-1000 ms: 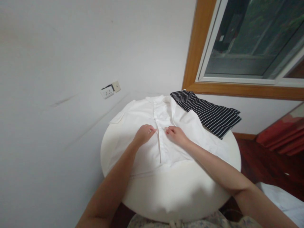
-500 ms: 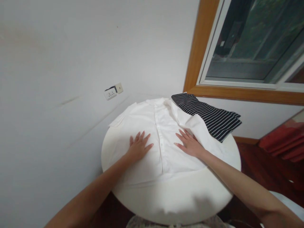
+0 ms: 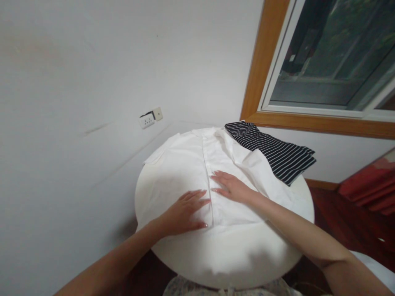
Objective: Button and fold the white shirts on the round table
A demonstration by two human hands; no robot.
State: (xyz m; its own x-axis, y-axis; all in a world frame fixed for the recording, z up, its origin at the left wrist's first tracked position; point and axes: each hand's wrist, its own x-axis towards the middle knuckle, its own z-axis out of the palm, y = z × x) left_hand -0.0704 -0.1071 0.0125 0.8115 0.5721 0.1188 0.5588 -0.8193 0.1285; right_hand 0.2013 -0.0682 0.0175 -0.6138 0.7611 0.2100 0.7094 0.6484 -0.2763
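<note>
White button-front cloth shirt spans mid-frame; bare left hand, lower centre, and bare right hand, right of centre, lie on it, fingers spread.

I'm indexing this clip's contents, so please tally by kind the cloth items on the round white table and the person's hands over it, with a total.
White button-front cloth shirt: 1
Folded black-and-white striped cloth item: 1
Bare hands, left hand and right hand: 2
Total: 4
</note>
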